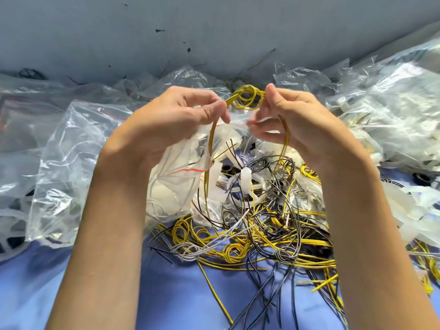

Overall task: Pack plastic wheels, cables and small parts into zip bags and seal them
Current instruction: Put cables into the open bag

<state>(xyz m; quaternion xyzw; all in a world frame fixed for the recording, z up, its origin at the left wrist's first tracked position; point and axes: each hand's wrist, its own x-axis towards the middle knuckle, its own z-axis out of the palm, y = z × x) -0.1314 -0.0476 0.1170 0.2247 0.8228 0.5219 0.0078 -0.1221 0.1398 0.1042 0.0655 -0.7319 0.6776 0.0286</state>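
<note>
Two hands, left [181, 115] and right [302, 122], pinch a coiled yellow cable [247, 97] above a red-striped clear zip bag [176, 184].

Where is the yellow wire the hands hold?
In the head view, the yellow wire is centre top, its coil pinched between the left hand and right hand, above the zip bag.

Yellow cable coil [246, 97]; blue table [178, 294]; clear bags [78, 148].
</note>
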